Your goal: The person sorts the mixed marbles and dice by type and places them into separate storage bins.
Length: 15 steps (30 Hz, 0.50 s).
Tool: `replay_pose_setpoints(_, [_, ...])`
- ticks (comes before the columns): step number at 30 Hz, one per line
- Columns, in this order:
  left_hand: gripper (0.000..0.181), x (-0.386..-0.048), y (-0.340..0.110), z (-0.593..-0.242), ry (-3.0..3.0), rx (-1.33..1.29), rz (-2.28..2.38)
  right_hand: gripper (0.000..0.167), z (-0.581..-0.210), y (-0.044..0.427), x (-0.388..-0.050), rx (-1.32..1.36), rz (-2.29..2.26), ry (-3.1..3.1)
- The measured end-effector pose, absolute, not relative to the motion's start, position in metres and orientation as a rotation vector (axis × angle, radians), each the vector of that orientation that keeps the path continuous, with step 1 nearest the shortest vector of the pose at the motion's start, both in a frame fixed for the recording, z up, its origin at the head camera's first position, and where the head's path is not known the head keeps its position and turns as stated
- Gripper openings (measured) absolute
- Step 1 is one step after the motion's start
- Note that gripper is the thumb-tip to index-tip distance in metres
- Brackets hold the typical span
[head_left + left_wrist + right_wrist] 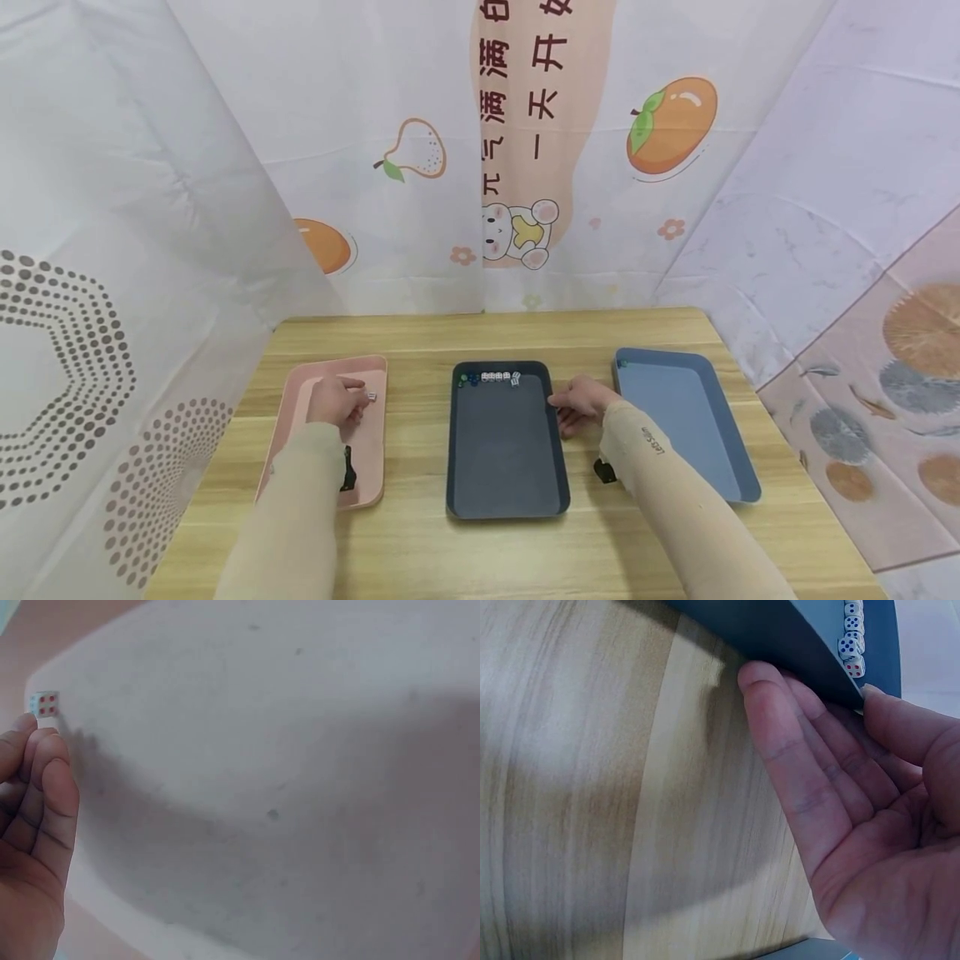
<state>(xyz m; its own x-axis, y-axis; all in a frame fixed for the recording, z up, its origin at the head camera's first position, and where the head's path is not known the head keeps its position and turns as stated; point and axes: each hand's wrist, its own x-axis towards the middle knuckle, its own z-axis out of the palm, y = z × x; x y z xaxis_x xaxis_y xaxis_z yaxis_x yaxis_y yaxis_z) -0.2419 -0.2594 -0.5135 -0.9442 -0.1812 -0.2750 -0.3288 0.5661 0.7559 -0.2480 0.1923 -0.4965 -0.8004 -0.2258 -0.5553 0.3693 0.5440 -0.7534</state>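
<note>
In the pink tray (375, 454), my left hand (337, 401) pinches a small white die (46, 703) between thumb and fingertips. Red pips show on one face of the die and pale blue ones on another. My right hand (583, 403) holds the right wall of the dark grey tray (510, 458), its thumb at the rim and its fingers against the outer side. Along that tray's far end sits a row of white dice (495, 377), with one die stacked at the right end. Small green and blue pieces (468, 379) lie left of the row.
A blue tray (675, 417) stands to the right, with a small green piece (623, 363) in its far left corner. All the trays rest on a wood-grain table (420, 467). Printed curtains (360, 208) hang behind the table and at both sides.
</note>
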Motion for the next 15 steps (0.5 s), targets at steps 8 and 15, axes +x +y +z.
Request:
replay_pose_setpoints(8, [0.032, -0.253, -0.258, -0.497, 2.612, -0.361, 1.377, 0.027, -0.495, 0.193, -0.248, 0.121, -1.250, 2.172])
replay_pose_setpoints(15, [0.035, -0.263, -0.234, -0.485, 2.568, -0.324, 1.483, 0.027, -0.496, 0.192, -0.249, 0.118, -1.251, 2.180])
